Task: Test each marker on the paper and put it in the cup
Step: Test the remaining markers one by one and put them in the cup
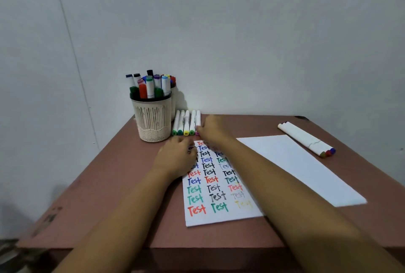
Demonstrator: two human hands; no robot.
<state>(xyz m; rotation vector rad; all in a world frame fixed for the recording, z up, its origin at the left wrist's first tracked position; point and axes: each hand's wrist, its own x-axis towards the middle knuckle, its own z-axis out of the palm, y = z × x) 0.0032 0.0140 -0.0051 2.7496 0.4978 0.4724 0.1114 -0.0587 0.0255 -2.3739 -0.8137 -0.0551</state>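
Observation:
A cream cup (153, 119) full of several capped markers stands at the table's back left. To its right lie several white markers in a row (186, 122), coloured caps toward me. My right hand (211, 129) reaches to the rightmost marker of the row (198, 119) and its fingertips pinch that marker near its pink cap. My left hand (177, 157) rests on the upper left corner of the test paper (219, 196), fingers curled loosely, holding nothing I can see. The paper is covered with the word "Test" in many colours.
A blank white sheet (295, 167) lies to the right of the written paper. Beyond it, three white markers (306, 139) lie together near the table's right back edge. A second cup (173, 97) shows partly behind the first. A grey wall closes the back.

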